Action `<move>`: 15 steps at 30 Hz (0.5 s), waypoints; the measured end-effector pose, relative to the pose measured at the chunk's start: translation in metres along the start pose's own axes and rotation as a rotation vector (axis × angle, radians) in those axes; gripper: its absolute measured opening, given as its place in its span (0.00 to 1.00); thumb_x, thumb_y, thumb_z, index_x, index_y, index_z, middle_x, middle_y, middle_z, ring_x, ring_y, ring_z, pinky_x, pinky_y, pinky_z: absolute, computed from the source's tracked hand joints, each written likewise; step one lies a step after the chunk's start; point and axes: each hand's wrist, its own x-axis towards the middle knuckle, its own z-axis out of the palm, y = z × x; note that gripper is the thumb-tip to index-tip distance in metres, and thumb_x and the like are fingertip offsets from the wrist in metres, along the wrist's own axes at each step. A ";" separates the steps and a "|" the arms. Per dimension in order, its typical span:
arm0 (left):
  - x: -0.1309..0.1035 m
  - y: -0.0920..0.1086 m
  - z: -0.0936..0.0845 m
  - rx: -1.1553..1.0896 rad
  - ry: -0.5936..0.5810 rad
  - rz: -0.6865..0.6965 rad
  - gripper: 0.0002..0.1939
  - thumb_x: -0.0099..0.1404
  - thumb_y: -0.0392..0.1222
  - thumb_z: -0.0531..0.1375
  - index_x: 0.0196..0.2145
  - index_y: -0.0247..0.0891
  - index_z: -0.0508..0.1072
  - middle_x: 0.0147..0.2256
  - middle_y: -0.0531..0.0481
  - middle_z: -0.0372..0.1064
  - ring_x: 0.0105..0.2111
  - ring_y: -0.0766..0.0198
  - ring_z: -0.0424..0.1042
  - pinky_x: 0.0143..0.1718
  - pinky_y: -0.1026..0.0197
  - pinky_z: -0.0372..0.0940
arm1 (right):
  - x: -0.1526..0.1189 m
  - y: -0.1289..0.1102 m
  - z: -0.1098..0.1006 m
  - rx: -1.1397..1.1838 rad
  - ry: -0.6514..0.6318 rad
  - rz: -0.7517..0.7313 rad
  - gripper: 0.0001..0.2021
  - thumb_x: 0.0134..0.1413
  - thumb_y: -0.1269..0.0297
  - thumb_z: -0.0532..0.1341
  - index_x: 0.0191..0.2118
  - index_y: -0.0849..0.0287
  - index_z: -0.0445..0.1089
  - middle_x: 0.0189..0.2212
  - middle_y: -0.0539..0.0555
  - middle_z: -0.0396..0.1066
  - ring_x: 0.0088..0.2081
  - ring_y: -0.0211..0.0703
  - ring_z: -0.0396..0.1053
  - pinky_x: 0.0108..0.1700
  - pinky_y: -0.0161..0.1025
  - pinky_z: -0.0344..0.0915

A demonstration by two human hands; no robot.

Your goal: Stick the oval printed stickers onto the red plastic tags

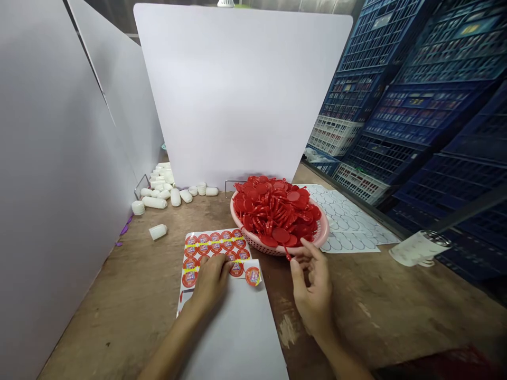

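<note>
My left hand [212,279] rests on a sheet of round red stickers [216,247], its fingers curled and pinching near the lifted edge. A backing strip with one round sticker [252,275] sticks up just right of these fingers. Below lies a plain pale sheet or board [241,327]. My right hand [312,287] is at the front of a pink basket [324,232], thumb and fingers apart. The basket is heaped with red plastic paddle-shaped pieces [277,208] with round heads and thin handles. One piece's handle [288,255] hangs over the rim close to my right thumb.
White plastic bottles [154,202] lie piled at the back left, one bottle [158,231] nearer. Sheets with round outlines [348,221] lie right of the basket, beside a white can [420,248]. White panels [241,95] stand behind and left; blue crates [412,113] are stacked right.
</note>
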 end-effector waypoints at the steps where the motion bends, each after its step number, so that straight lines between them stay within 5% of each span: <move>1: 0.000 0.001 0.000 0.002 -0.002 0.004 0.15 0.70 0.45 0.47 0.30 0.39 0.66 0.31 0.50 0.72 0.30 0.60 0.65 0.39 0.55 0.54 | -0.002 0.003 0.002 -0.017 -0.049 0.007 0.19 0.61 0.68 0.54 0.58 0.55 0.58 0.42 0.57 0.67 0.40 0.44 0.67 0.40 0.41 0.67; 8: -0.004 0.004 0.000 0.028 0.015 0.031 0.15 0.71 0.44 0.47 0.30 0.39 0.66 0.30 0.51 0.72 0.30 0.61 0.66 0.39 0.56 0.54 | -0.035 0.013 0.010 -0.112 -0.270 -0.082 0.12 0.56 0.74 0.51 0.44 0.57 0.64 0.37 0.55 0.67 0.36 0.43 0.67 0.35 0.37 0.67; 15: -0.006 0.009 0.000 0.092 0.006 0.044 0.13 0.71 0.42 0.47 0.30 0.39 0.65 0.32 0.49 0.72 0.32 0.60 0.67 0.39 0.55 0.53 | -0.036 0.010 0.024 -0.165 -0.367 -0.015 0.07 0.60 0.64 0.58 0.42 0.57 0.65 0.36 0.55 0.66 0.37 0.45 0.66 0.37 0.39 0.66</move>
